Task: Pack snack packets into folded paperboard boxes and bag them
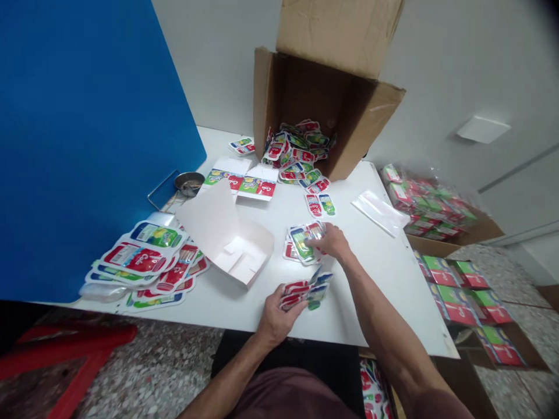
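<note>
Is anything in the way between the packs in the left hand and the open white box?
No, nothing visible stands between the packs in the left hand and the white box. The right hand is farther away, touching another pile.

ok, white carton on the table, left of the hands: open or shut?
Open. The white carton's lid flap stands raised, and its inner floor shows from above.

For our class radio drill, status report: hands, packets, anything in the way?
Left hand holding packet bundle. Right hand touching packet pile. White box left of pile, apart from both hands; nothing seen blocking.
</note>
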